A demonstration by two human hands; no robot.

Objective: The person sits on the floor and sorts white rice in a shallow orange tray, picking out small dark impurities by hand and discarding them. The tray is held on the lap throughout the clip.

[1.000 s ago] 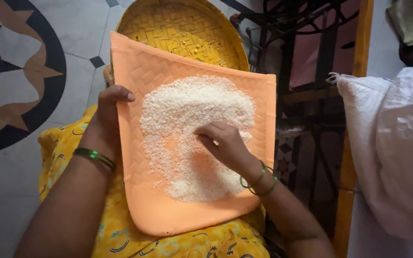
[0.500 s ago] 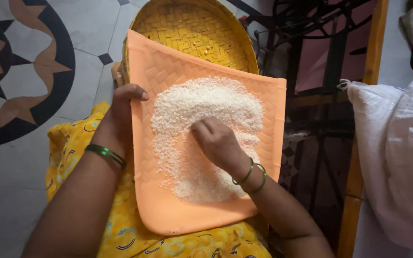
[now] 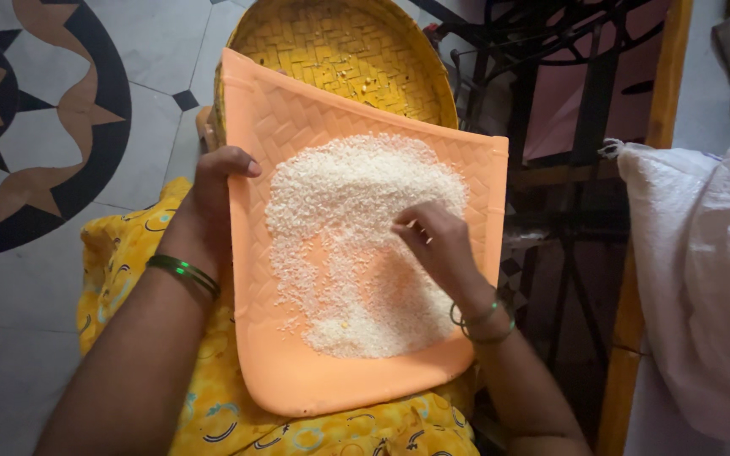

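Head view: white sack point(image 3: 703, 279) right of orange tray point(image 3: 297, 380).

The orange plastic winnowing tray point(image 3: 280, 371) looks matt, moulded in a woven pattern, under grainy white rice point(image 3: 356, 219). The round yellow woven basket point(image 3: 331, 42) seems rough cane. The patterned stone floor point(image 3: 61, 127) is smooth, faintly glossy.

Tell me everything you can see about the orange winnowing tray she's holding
The orange winnowing tray looks like moulded plastic with a woven basket pattern pressed into it. It is flat and roughly square, with rounded near corners and a low raised rim. It rests tilted on the person's lap over yellow cloth, its far edge overlapping a yellow woven basket. A spread heap of white rice covers its middle. The left hand grips its left edge; the right hand rests in the rice.
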